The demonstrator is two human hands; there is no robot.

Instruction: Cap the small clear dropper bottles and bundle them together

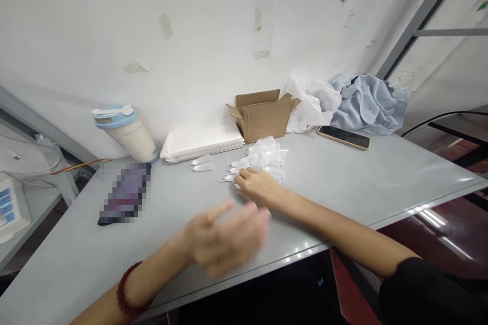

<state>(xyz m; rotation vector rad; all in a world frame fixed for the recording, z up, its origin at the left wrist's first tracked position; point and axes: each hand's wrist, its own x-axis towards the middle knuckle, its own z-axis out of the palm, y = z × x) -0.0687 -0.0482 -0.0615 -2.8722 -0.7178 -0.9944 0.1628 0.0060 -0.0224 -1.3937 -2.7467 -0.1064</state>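
Small translucent white plastic pieces with thin curved wires or tips lie in a pile (269, 150) near the middle of the table; their exact kind is unclear. My right hand (256, 184) rests at the near edge of this pile. Its fingers are curled down around one of the white pieces (229, 178), and the fingertips are partly hidden. Closer to me, my left hand (229, 238) is smeared by motion above the table, thumb apart from the fingers, with nothing visible in it. Left of the pile, two more white pieces (202, 167) lie apart.
Along the wall stand a blue-lidded tumbler (131, 134), a stack of white sheets (202, 141), an open cardboard box (267, 119), a white plastic bag (310, 104) and blue cloth (368, 104). A phone (343, 137) lies at right, a blurred-out dark item (125, 195) at left.
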